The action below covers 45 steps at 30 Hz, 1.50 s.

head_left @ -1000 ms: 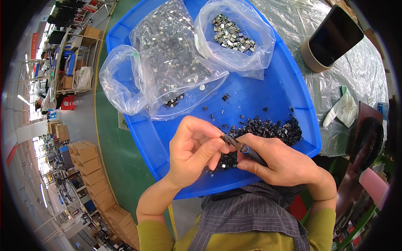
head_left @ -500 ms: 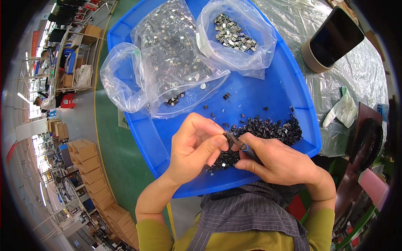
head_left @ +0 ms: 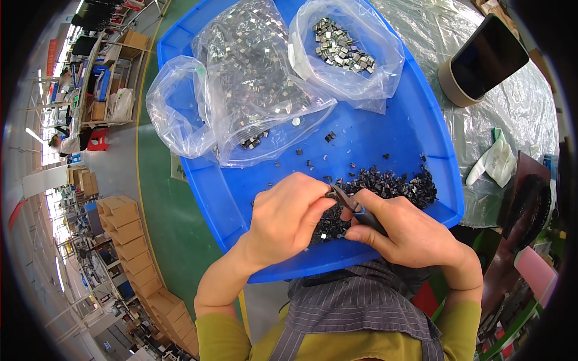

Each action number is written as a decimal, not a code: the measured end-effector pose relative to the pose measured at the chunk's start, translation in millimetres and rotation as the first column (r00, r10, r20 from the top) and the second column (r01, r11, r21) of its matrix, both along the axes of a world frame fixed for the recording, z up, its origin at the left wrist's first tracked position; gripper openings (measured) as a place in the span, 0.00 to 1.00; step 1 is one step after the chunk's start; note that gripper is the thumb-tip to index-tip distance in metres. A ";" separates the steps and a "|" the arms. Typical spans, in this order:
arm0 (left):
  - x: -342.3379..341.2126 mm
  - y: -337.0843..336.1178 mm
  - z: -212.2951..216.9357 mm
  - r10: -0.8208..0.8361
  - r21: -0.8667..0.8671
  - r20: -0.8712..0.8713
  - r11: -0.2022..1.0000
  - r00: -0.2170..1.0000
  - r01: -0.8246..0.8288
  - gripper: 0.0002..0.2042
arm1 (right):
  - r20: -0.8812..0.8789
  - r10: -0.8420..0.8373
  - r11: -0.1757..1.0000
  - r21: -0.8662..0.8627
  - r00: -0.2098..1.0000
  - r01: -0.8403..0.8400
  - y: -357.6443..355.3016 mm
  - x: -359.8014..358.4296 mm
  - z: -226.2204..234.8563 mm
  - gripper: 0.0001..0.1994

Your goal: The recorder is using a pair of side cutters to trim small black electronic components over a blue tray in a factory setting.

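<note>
Over the near part of a blue tray [head_left: 241, 198], my left hand [head_left: 286, 216] pinches a small dark piece [head_left: 332, 194] between thumb and fingertips. My right hand [head_left: 403, 231] is wrapped round a pair of cutting pliers [head_left: 361, 213] with dark handles. The jaws of the pliers meet the small piece at my left fingertips; whether they are closed on it I cannot make out. Beneath and beyond both hands lies a heap of black scraps [head_left: 394, 185]. My fingers hide part of the small piece.
Farther back in the tray lie a clear bag of small metallic parts [head_left: 247, 72], an open bag [head_left: 346, 51] holding similar parts, and another clear bag [head_left: 174, 114]. To the right, a dark-screened device [head_left: 487, 57] and a white glove [head_left: 497, 159] rest on plastic sheeting.
My left hand has rolled over, so its back now faces up, still pinching the small piece. The pliers have stayed close to its fingertips.
</note>
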<state>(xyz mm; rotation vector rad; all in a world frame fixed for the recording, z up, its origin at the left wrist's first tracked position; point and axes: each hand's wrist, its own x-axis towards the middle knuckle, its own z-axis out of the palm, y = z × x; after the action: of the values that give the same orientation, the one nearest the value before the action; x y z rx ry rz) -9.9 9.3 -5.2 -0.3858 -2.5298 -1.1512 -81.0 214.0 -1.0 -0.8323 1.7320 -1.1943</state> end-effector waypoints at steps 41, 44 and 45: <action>4.9 -6.9 1.1 -0.036 -0.230 -0.227 0.973 0.973 -0.018 0.11 | -0.035 0.061 0.998 -0.027 0.998 -0.062 3.3 -3.5 1.5 0.16; 6.8 -4.7 -2.3 -0.038 -0.369 -0.346 0.924 0.938 -0.099 0.14 | -0.017 0.041 0.998 -0.046 0.999 -0.042 2.5 -3.5 2.2 0.15; 7.6 -4.2 -1.3 -0.038 -0.371 -0.346 0.923 0.937 -0.100 0.14 | -0.021 0.042 0.998 -0.040 0.999 -0.043 2.2 -3.8 2.6 0.15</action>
<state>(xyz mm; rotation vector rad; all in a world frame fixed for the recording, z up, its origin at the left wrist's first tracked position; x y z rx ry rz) -2.3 5.1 -6.5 -0.5853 -2.4160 -0.5058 -84.8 216.1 1.6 -0.9041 1.7033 -1.1991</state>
